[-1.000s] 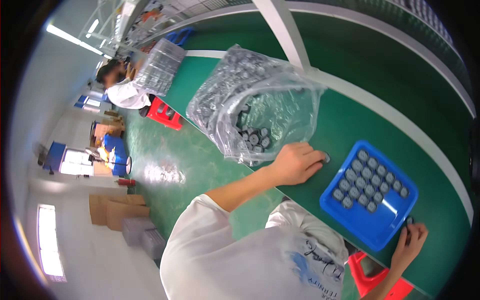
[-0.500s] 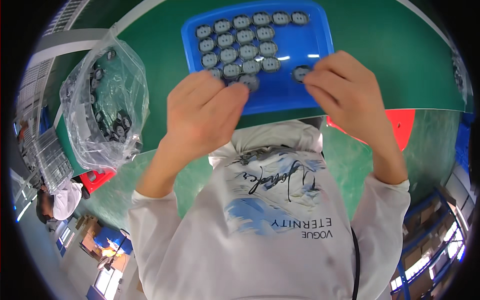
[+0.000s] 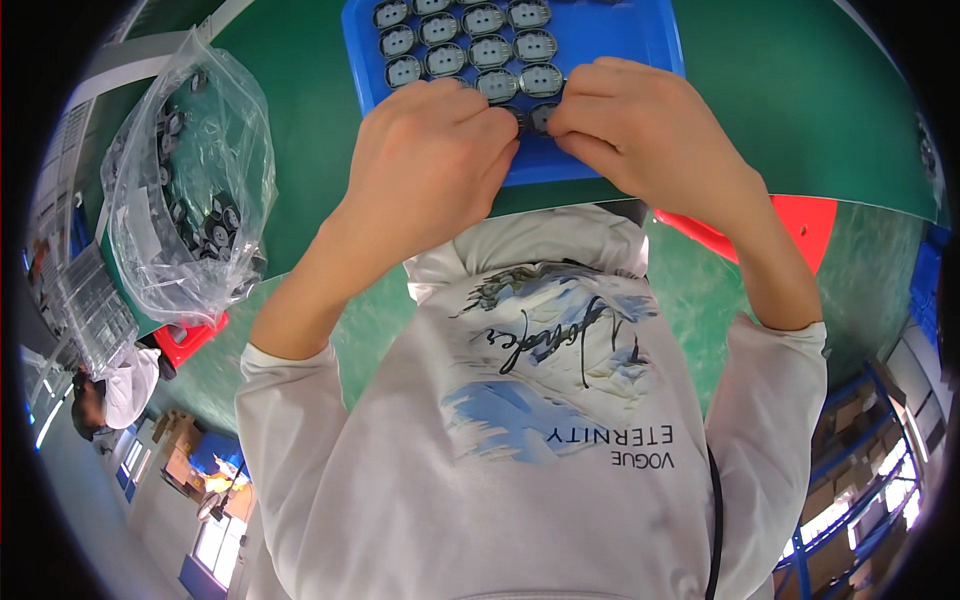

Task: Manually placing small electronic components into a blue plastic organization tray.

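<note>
A blue plastic tray (image 3: pixel 555 168) holds rows of small oval parts (image 3: pixel 490 51), each with a grey face and a dark rim. Over its near left part is my left hand (image 3: pixel 428 150), closed, with the thumb and forefinger against one of these parts at the near end of the rows. Just to the right, my right hand (image 3: pixel 645 125) pinches another oval part (image 3: pixel 543 118) by its right side, close beside the left fingertips. My fingers cover much of both pieces, and the left hand hides some of the nearest row.
On the green table (image 3: pixel 310 120), a clear plastic bag (image 3: pixel 250 130) with several loose dark parts lies left of the tray. Red stools (image 3: pixel 803 228) stand below the table's near edge. At far left is another person (image 3: pixel 130 385); blue shelving (image 3: pixel 845 470) stands lower right.
My right hand has moved left with its oval part, from the tray's right side to beside my left fingertips. The tray and table sit higher in view, cutting off the far row.
</note>
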Tool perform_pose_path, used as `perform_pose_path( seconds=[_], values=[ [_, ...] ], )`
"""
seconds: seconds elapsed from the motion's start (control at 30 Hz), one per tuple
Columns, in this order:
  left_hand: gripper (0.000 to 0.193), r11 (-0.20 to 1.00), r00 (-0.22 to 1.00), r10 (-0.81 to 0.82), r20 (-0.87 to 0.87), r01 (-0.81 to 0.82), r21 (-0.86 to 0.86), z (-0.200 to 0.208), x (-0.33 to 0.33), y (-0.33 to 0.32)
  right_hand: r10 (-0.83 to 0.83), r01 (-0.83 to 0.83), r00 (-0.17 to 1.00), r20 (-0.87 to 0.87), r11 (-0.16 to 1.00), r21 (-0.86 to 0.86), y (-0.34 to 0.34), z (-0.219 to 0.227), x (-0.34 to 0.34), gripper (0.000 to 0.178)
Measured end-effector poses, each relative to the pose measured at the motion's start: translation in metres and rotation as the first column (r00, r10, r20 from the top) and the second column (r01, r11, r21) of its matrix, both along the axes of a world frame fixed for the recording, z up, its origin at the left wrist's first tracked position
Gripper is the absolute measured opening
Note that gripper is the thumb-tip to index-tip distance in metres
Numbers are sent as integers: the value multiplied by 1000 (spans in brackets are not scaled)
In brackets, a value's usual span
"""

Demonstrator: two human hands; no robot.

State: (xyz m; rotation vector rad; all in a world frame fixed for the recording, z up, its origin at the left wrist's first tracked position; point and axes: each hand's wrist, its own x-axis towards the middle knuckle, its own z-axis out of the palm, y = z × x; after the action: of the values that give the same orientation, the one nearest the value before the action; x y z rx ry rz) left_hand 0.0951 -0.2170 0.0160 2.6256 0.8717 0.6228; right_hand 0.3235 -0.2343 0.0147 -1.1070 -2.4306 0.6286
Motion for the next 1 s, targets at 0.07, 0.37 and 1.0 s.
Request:
perform_pose_path(
  seconds=[0.07, 0.37, 1.0],
  values=[
    [10, 1000, 1000, 9, 7, -9, -7, 0, 0, 0, -5, 5, 1000, -4, 1000, 3, 1, 0, -1, 7],
    [10, 999, 1000, 10, 14, -9, -47, 2, 0, 3, -29, 30, 1000, 1, 999, -29, 0, 1, -2, 8],
    [16, 707, 532, 707, 466, -541, -455, -35, -111, 54, -508, 502, 861, -19, 843, 192, 3, -16, 91, 36]
  ],
)
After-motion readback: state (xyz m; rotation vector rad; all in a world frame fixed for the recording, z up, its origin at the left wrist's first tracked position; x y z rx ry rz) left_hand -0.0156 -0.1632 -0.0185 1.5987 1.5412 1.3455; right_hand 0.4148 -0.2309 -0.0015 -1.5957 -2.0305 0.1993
